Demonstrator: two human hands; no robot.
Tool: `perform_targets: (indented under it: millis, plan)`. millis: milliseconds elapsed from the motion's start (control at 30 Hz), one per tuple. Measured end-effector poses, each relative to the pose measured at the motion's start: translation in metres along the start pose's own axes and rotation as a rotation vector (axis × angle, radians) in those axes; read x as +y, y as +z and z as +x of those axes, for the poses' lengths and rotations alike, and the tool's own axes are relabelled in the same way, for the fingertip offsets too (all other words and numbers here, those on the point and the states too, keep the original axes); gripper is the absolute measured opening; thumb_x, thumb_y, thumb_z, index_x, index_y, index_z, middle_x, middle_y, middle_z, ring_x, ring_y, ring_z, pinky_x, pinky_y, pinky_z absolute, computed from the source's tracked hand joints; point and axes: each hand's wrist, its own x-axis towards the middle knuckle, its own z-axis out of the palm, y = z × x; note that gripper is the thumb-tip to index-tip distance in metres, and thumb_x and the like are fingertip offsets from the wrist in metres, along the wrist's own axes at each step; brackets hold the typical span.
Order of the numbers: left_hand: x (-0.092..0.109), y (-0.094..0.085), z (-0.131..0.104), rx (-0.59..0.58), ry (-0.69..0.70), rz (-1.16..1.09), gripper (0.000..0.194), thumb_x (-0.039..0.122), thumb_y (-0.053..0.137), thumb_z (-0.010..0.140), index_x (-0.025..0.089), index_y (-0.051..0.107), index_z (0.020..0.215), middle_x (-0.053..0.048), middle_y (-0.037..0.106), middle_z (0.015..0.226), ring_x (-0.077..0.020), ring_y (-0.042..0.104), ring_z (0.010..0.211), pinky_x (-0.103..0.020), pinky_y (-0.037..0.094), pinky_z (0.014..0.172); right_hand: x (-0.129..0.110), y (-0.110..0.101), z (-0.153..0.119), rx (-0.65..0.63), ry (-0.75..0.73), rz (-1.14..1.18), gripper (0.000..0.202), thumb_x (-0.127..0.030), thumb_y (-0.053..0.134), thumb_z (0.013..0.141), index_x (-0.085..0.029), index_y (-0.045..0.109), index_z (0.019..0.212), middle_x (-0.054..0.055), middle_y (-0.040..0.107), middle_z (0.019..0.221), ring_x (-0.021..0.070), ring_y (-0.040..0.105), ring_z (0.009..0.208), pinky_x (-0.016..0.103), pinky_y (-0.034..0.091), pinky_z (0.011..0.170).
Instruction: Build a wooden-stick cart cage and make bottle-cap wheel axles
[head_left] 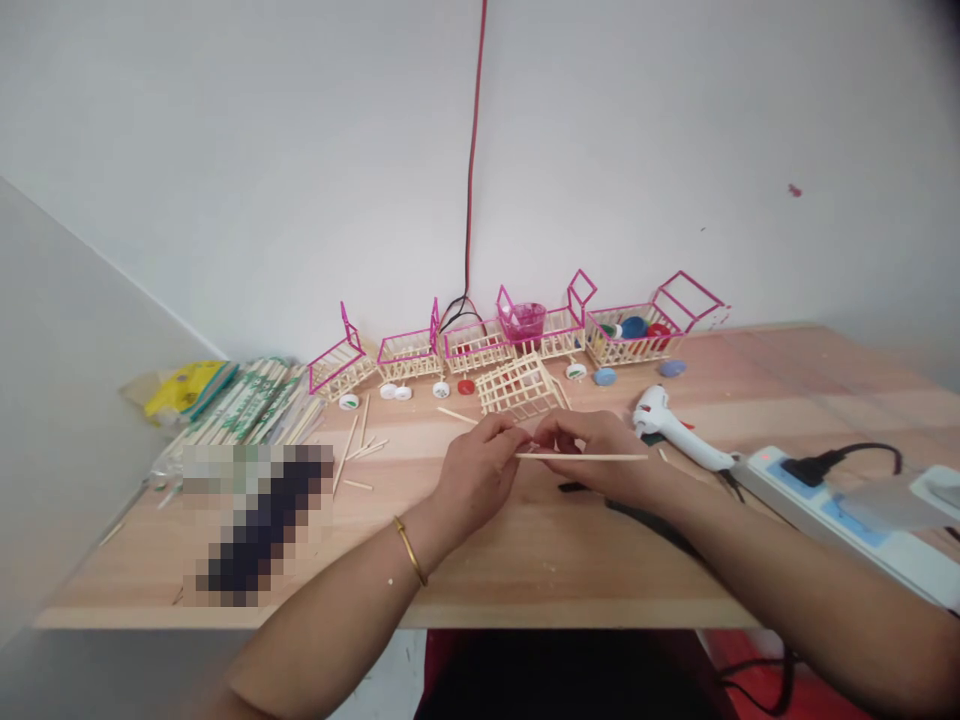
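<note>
My left hand (484, 468), with a gold bangle at the wrist, pinches the end of a thin pale wooden stick (592, 457). The stick runs level to the right, in front of my right hand (589, 447). My right hand's fingers are bent, their tips meeting those of the left; what they pinch is too small to make out. Just beyond both hands rests a small plain stick-built basket (517, 385), tilted on the table. Another stick (456, 415) lies near my left knuckles, partly hidden.
Several pink-trimmed stick carts (409, 350) with bottle-cap wheels line the wall. A white glue gun (679, 430) and power strip (847, 515) lie right. Packs of chopsticks (255, 400), loose sticks (360, 450) and a blurred dark object (262, 530) are left.
</note>
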Motion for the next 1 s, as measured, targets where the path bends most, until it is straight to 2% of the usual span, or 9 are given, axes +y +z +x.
perform_targets:
  millis: [100, 200, 433, 567, 700, 833, 1000]
  plan:
    - [-0.003, 0.003, -0.001, 0.017, -0.019, 0.012, 0.021, 0.013, 0.045, 0.087, 0.018, 0.062, 0.099, -0.009, 0.064, 0.1, -0.0179, 0.061, 0.088, -0.029, 0.049, 0.076, 0.001, -0.002, 0.001, 0.015, -0.074, -0.117, 0.015, -0.019, 0.056, 0.074, -0.02, 0.064, 0.087, -0.001, 0.061, 0.069, 0.0127, 0.05, 0.06, 0.024, 0.035, 0.056]
    - [-0.003, 0.004, -0.001, 0.019, -0.049, -0.002, 0.023, 0.011, 0.045, 0.086, 0.019, 0.061, 0.1, -0.008, 0.065, 0.103, -0.0184, 0.061, 0.092, -0.03, 0.049, 0.08, 0.003, -0.001, 0.003, 0.016, -0.134, -0.169, 0.018, -0.015, 0.052, 0.074, -0.021, 0.065, 0.086, 0.001, 0.063, 0.072, 0.0151, 0.054, 0.067, 0.026, 0.039, 0.063]
    - [0.007, -0.007, -0.001, 0.011, -0.129, -0.02, 0.021, 0.013, 0.047, 0.086, 0.02, 0.062, 0.098, -0.006, 0.067, 0.099, -0.019, 0.062, 0.09, -0.029, 0.048, 0.078, 0.003, -0.003, -0.001, 0.053, -0.111, -0.036, 0.019, -0.028, 0.057, 0.081, -0.024, 0.067, 0.097, 0.003, 0.067, 0.082, 0.0173, 0.058, 0.071, 0.03, 0.046, 0.066]
    - [0.009, -0.01, -0.003, 0.037, -0.146, -0.06, 0.021, 0.016, 0.048, 0.088, 0.021, 0.064, 0.1, -0.005, 0.068, 0.097, -0.0188, 0.062, 0.09, -0.029, 0.046, 0.078, 0.001, -0.007, -0.002, 0.086, -0.142, -0.019, 0.016, -0.033, 0.058, 0.082, -0.024, 0.066, 0.093, 0.003, 0.067, 0.083, 0.0179, 0.06, 0.074, 0.032, 0.048, 0.071]
    - [0.006, -0.008, -0.002, 0.068, -0.192, -0.129, 0.022, 0.024, 0.049, 0.089, 0.022, 0.066, 0.103, -0.006, 0.069, 0.094, -0.0192, 0.061, 0.087, -0.028, 0.044, 0.076, 0.001, -0.017, -0.003, 0.13, -0.172, 0.015, 0.027, -0.035, 0.059, 0.082, -0.023, 0.06, 0.105, 0.005, 0.067, 0.095, 0.0183, 0.062, 0.08, 0.033, 0.049, 0.076]
    - [0.002, -0.008, 0.001, 0.13, -0.245, -0.179, 0.015, 0.027, 0.055, 0.085, 0.02, 0.068, 0.089, -0.004, 0.065, 0.076, -0.0176, 0.056, 0.076, -0.027, 0.04, 0.07, 0.005, -0.033, -0.005, 0.258, -0.144, 0.064, 0.033, -0.038, 0.062, 0.081, -0.022, 0.057, 0.109, 0.006, 0.066, 0.096, 0.0184, 0.061, 0.081, 0.034, 0.049, 0.078]
    - [-0.005, -0.01, 0.003, 0.112, -0.391, -0.396, 0.013, 0.027, 0.056, 0.081, 0.018, 0.064, 0.077, -0.002, 0.061, 0.073, -0.0137, 0.052, 0.068, -0.024, 0.038, 0.065, 0.006, -0.049, -0.009, 0.441, -0.081, 0.117, 0.026, -0.04, 0.059, 0.083, -0.021, 0.059, 0.101, 0.005, 0.064, 0.09, 0.0172, 0.06, 0.08, 0.031, 0.049, 0.071]
